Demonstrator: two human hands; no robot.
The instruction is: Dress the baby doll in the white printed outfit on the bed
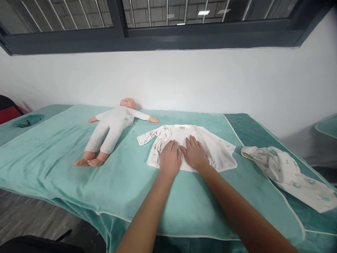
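A small white baby shirt (189,131) with a green print lies spread on the green bed cover, one printed sleeve stretched out to the left. My left hand (170,156) rests flat on its middle, fingers pointing away from me. Beside it, my right hand (194,153) also lies flat on the cloth, thumb apart from the fingers. Neither hand grips anything. To the left, a baby doll (113,123) in a white bodysuit lies on its back, arms out and bare feet toward me.
White printed baby pants (286,172) lie crumpled at the right on the darker green cover (239,123). Behind the bed, a white wall (184,80) rises to a barred window (168,35). A red and black item (10,112) stands at far left.
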